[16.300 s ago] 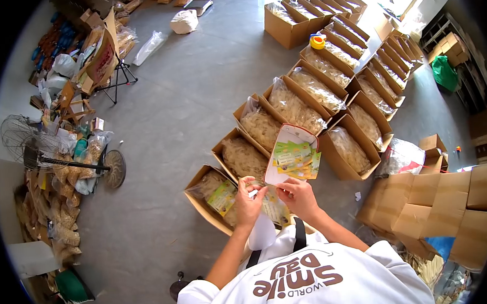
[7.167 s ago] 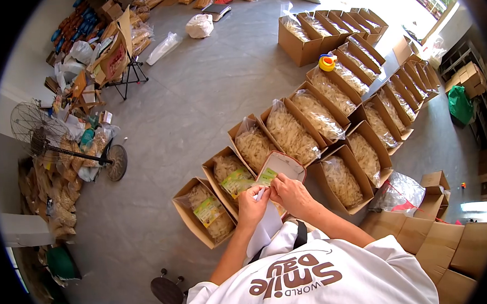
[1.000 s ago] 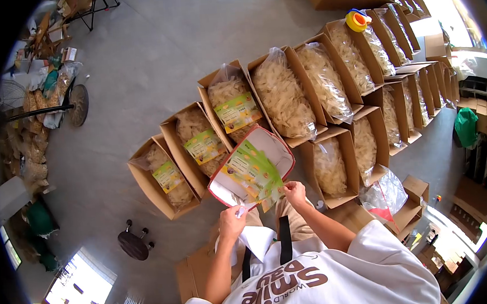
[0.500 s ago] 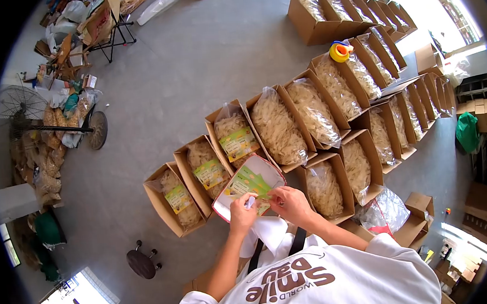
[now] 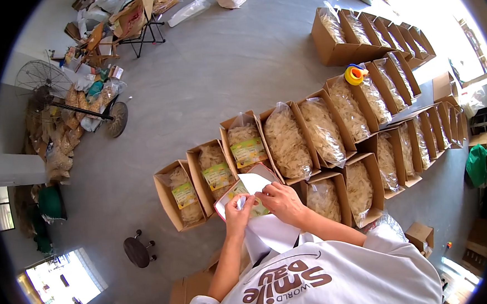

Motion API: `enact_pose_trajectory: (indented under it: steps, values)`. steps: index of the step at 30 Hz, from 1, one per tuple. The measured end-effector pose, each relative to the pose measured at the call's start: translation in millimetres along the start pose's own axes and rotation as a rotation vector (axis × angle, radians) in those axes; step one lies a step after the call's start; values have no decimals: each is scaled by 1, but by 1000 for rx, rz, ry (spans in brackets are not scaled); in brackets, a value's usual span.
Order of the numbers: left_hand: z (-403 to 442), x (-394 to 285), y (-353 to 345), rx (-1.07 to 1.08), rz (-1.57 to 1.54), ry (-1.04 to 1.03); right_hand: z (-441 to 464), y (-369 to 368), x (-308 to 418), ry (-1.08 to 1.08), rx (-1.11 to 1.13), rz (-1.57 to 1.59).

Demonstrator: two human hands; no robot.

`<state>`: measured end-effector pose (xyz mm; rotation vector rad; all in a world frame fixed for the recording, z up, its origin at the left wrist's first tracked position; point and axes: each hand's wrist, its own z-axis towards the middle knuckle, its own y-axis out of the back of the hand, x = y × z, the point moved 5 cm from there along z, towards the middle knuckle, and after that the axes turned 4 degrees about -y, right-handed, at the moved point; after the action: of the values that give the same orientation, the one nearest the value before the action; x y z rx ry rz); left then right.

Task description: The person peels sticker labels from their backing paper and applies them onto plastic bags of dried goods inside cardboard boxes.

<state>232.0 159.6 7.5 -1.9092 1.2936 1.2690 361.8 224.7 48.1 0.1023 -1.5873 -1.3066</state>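
My left hand (image 5: 239, 213) is closed, with a small crumpled white piece of paper (image 5: 241, 203) between its fingers. My right hand (image 5: 282, 203) pinches the edge of a white sheet of paper (image 5: 255, 182), which stands up beyond the fingertips. Both hands meet over a shallow red-rimmed tray (image 5: 221, 208) holding green printed labels (image 5: 237, 192), partly covered by the hands and sheet. Another white sheet (image 5: 275, 232) hangs below my hands against my shirt. Just beyond the tray, open cartons hold clear bags with a green label (image 5: 249, 151) on top.
Rows of open cartons with bagged pale, dry flakes (image 5: 286, 141) run to the right. Rolls of yellow tape (image 5: 355, 74) rest on one carton. A round stool (image 5: 138, 250) stands at left, a wheeled fan (image 5: 116, 119) and heaped bags farther off.
A white sheet now rises from my right hand over the tray, covering labels that showed before. The view has shifted, so the cartons appear lower and farther right.
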Motion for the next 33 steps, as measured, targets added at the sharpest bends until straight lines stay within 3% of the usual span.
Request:
enact_pose_trajectory:
  steps: [4, 6, 8, 10, 15, 20, 22, 33]
  values:
    - [-10, -9, 6, 8, 0, 85, 1, 5, 13, 17, -20, 34]
    - [-11, -9, 7, 3, -21, 65, 2, 13, 15, -89, -157, 281]
    - [-8, -8, 5, 76, 19, -99, 2, 16, 13, -189, -173, 359]
    - [-10, -15, 0, 114, 54, -156, 0, 11, 7, -234, -42, 385]
    - [-23, -30, -9, 158, 257, -235, -9, 17, 13, -279, 29, 259]
    - [-29, -17, -4, 135, 191, -254, -23, 10, 32, -241, 22, 35]
    - [-33, -17, -2, 160, 224, -142, -27, 4, 35, -244, -4, 29]
    - [-49, -14, 11, 219, 120, -172, -39, -10, 53, -197, -44, -1]
